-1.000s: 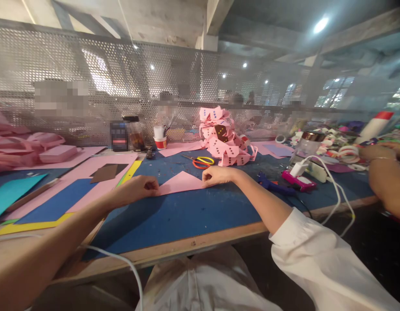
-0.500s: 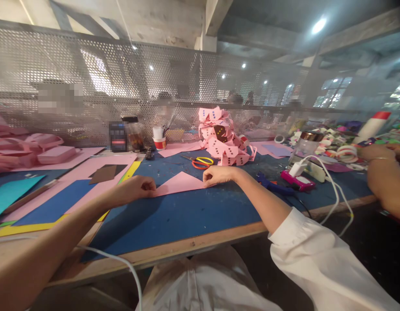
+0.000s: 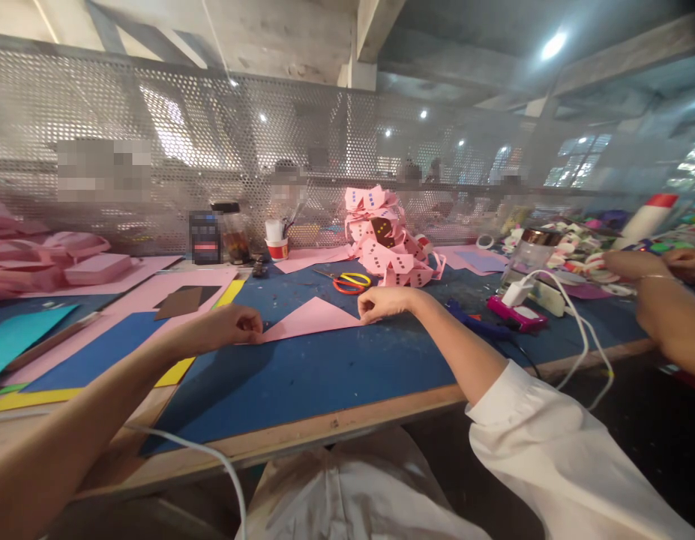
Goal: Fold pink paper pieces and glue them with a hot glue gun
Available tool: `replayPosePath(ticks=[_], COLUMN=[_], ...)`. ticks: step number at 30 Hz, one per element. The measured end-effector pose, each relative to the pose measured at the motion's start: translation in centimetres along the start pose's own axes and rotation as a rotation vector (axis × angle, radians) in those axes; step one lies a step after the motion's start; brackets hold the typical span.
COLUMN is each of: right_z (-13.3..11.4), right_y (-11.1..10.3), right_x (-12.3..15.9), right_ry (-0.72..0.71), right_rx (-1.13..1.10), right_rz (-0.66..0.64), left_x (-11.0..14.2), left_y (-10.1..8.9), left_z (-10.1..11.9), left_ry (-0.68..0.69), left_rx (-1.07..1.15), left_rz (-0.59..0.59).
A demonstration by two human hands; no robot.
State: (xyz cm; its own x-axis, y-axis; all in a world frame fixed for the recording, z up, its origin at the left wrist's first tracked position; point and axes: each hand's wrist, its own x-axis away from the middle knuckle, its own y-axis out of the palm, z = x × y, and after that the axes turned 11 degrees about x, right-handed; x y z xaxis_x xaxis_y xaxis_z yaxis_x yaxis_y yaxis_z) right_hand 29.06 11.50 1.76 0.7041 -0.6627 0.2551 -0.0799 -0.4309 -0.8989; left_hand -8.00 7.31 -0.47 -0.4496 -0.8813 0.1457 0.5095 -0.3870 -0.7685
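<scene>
A pink triangular sheet (image 3: 313,320) lies on the blue table mat (image 3: 302,382), its long edge toward me. My left hand (image 3: 243,327) pinches its left corner with curled fingers. At the opposite corner, my right hand (image 3: 384,303) holds the sheet between thumb and fingertips. Whether the sheet is paper or thin foam I cannot tell. Just beyond its peak lie scissors (image 3: 351,283) with red and yellow handles. Behind them stands a pile of folded pink pieces (image 3: 381,244) marked with small dark squares.
Blue sheet (image 3: 103,352), brown pieces (image 3: 184,300) and pink stacks lie left. A paper cup (image 3: 277,247) and dark jar (image 3: 235,236) stand at the mesh partition. Rightward are a blue glue gun (image 3: 476,321), pink device (image 3: 519,313), white cable (image 3: 583,337) and another person's arm (image 3: 670,319).
My hands have moved slightly apart, the left one leftward and the right one a little to the right, each at its corner. The other person's hand at the right has shifted left.
</scene>
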Motion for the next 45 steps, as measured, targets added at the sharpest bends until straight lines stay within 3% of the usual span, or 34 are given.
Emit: replayPosePath(ticks=[17, 21, 26, 29, 33, 37, 42, 45], right_z=[1.1, 1.1, 1.0, 0.8, 0.7, 0.7, -0.1, -1.3], right_y=[0.0, 0.0, -0.1, -0.1, -0.1, -0.1, -0.4, -0.5], right_x=[-0.4, -0.5, -0.5, -0.4, -0.4, -0.5, 0.2, 0.8], right_ry=[-0.046, -0.048, -0.027, -0.02, -0.013, 0.003, 0.011, 0.022], right_rx=[0.005, 0.0, 0.008, 0.001, -0.008, 0.002, 0.066, 0.101], right_rz=[-0.025, -0.031, -0.039, -0.04, -0.034, -0.03, -0.028, 0.063], left_x=[1.1, 1.2, 1.2, 0.7, -0.3, -1.3, -2.2, -2.3], left_y=[-0.8, -0.8, 0.9, 2.8, 4.6, 4.9, 4.5, 4.5], left_z=[0.5, 0.8, 4.2, 5.7, 6.1, 6.1, 6.1, 6.1], left_ry=[-0.045, -0.042, 0.122, 0.147, 0.166, 0.142, 0.128, 0.145], left_rx=[0.031, -0.025, 0.017, 0.031, 0.016, -0.014, -0.022, -0.031], left_rz=[-0.04, 0.057, 0.223, 0.219, 0.24, 0.248, 0.146, 0.127])
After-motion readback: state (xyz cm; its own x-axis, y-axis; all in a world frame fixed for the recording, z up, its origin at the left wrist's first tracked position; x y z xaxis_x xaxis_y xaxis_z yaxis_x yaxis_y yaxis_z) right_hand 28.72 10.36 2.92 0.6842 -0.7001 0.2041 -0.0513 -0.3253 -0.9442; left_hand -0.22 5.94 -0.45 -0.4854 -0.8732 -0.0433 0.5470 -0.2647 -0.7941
